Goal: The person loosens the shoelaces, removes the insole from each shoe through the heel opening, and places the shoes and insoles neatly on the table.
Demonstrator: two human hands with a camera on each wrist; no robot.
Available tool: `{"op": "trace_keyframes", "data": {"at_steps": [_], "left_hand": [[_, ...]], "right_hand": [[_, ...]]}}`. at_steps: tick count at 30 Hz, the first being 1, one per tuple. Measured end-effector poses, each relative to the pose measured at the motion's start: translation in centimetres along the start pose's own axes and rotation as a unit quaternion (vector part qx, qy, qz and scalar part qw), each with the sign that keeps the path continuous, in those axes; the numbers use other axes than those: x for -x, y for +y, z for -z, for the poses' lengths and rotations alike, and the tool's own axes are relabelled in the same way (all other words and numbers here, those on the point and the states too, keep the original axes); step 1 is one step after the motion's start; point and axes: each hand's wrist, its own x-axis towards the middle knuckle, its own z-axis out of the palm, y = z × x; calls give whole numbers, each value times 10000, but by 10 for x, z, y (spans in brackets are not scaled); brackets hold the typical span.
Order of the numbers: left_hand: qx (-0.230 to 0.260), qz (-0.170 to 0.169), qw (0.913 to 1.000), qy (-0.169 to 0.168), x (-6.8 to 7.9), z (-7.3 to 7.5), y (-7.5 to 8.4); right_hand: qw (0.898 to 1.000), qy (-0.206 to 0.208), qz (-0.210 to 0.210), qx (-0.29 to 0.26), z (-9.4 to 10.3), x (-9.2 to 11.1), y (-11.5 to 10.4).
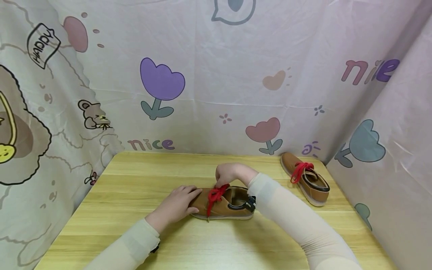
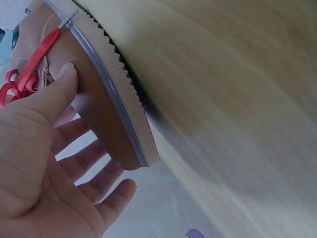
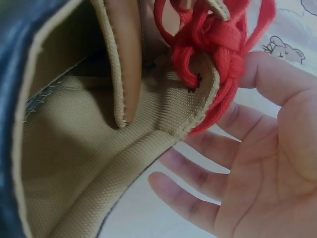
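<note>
A brown lace-up shoe point(image 1: 221, 208) lies on its sole near the middle of the table, toe to the left. Its red shoelace point(image 1: 215, 195) is tied in a bow, with one end hanging down the near side. My left hand point(image 1: 179, 204) holds the toe, the thumb on the near side and the fingers across the far side. At the far side of the bow, my right hand point(image 1: 229, 174) pinches the red lace between thumb and forefinger. In the right wrist view the other fingers spread beside the shoe's collar point(image 3: 163, 144), and the tan lining shows.
A matching brown shoe point(image 1: 315, 187) with a red bow stands at the table's back right, toe pointing away. The wooden table point(image 1: 145, 172) meets a printed cloth point(image 1: 209, 123) at the back, and more cloth hangs on both sides.
</note>
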Motion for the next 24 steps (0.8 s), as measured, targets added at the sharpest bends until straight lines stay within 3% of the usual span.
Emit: {"op": "trace_keyframes", "data": {"at_steps": [7, 24], "left_hand": [[11, 60, 10000, -46, 0, 0, 0], [83, 143, 9998, -94, 1, 1, 2]], "right_hand": [[9995, 221, 67, -200, 8, 2, 9], [9890, 1393, -245, -439, 30, 12, 32]]}}
